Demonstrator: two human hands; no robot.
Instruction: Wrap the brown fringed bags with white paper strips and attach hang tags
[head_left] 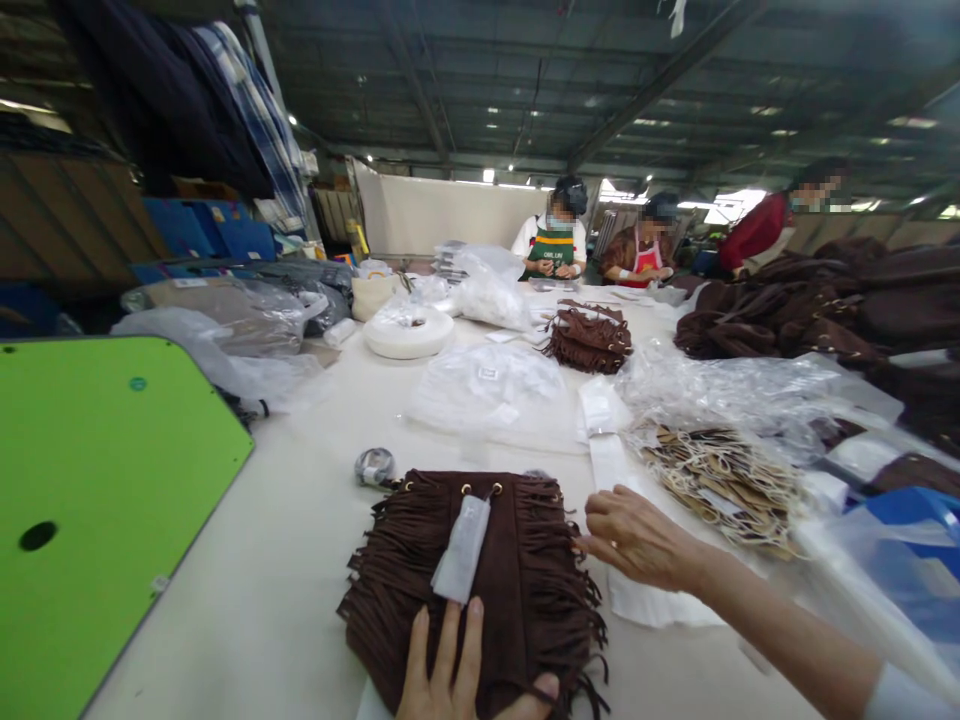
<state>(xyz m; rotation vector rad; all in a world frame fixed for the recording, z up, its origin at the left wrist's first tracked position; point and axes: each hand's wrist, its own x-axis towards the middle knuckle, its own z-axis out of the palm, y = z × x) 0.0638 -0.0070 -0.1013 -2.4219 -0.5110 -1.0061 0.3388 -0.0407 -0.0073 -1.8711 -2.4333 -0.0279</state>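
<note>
A dark brown fringed bag (517, 580) lies flat on the table in front of me, with gold eyelets along its top edge. From the eyelets hangs a small white wrapped piece (463, 550), resting on the bag's front. My left hand (450, 670) lies palm down on the lower part of the bag, fingers spread, one fingertip at the end of the white piece. At the bag's right edge is my right hand (637, 540), its fingers curled together against the fringe. Whatever may be between those fingertips is hidden.
Tan tags with cords (724, 485) are heaped right, near clear plastic bags (750, 400). A white roll (409, 330), another fringed bag (589, 335) and a brown pile (810, 300) stand farther back. A green board (112, 500) is left. Several people work beyond the table (285, 560).
</note>
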